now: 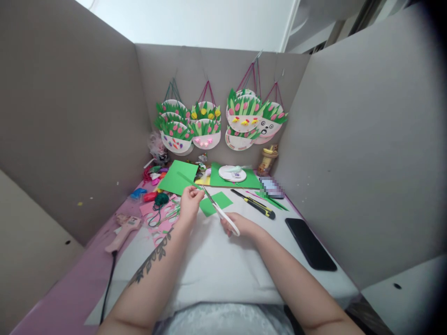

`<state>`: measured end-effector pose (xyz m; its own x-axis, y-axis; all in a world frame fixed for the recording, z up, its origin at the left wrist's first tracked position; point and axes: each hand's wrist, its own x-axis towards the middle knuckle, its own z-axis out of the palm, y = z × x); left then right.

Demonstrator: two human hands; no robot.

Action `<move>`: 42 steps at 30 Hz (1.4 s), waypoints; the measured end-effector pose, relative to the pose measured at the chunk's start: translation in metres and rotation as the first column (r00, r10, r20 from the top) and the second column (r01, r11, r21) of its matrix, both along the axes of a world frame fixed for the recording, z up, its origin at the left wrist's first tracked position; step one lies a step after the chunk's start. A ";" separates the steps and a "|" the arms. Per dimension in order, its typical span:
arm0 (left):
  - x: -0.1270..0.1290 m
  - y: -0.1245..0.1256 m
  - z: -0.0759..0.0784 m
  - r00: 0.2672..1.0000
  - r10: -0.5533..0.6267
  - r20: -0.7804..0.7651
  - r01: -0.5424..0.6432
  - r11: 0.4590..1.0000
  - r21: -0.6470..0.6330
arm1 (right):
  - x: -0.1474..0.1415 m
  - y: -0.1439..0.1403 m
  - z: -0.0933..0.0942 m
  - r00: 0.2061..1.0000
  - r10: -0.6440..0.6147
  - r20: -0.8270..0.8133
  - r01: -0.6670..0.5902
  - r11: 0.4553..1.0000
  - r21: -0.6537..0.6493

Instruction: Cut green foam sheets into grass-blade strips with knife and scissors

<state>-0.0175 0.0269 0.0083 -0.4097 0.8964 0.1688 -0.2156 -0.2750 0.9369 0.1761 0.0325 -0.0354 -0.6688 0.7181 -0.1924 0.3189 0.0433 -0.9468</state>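
Note:
My left hand [190, 203] pinches a thin green paper strip [186, 178] that slants up and away to the left. My right hand [239, 225] grips white-handled scissors [220, 212], whose blades point up-left and meet the strip next to my left fingertips. Below the blades, a small green paper piece [216, 203] lies on the white table surface [223, 265]. A larger green sheet [178, 177] lies just beyond my left hand.
A yellow-black utility knife [254, 203] and a black phone [310, 244] lie to the right. A pink glue gun [124, 228], green yarn and pink scraps sit at left. A paper plate [232, 174] rests on green paper behind; decorated plate baskets [206, 126] hang on the grey partition.

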 end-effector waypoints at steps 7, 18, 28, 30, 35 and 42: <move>0.000 0.000 0.000 1.000 -0.009 -0.008 0.009 1.000 -0.002 | 0.000 -0.007 0.016 1.000 -0.011 0.018 0.012 1.000 -0.013; -0.002 0.000 0.000 0.999 -0.032 -0.014 0.032 0.999 -0.020 | 0.003 -0.011 0.027 0.999 0.003 0.050 -0.005 0.999 0.035; -0.004 0.000 -0.001 0.999 -0.050 -0.019 0.050 0.998 -0.032 | 0.006 -0.011 0.032 0.997 0.000 0.075 -0.004 0.999 0.050; -0.005 0.001 -0.002 0.998 -0.053 -0.017 0.052 0.998 -0.031 | 0.006 -0.012 0.033 0.996 -0.015 0.085 0.012 0.999 0.032; -0.006 0.001 -0.003 0.997 -0.065 -0.051 0.062 0.997 -0.055 | 0.007 -0.008 0.026 0.997 -0.040 0.069 0.039 0.999 0.013; -0.007 -0.003 0.002 0.976 -0.111 -0.185 0.094 0.990 -0.101 | 0.007 -0.008 0.028 0.997 -0.036 0.066 0.036 0.999 0.000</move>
<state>-0.0247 0.0240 0.0099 -0.2833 0.9472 0.1499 -0.0539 -0.1718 0.9837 0.1830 0.0243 -0.0075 -0.6283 0.7412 -0.2365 0.3821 0.0291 -0.9237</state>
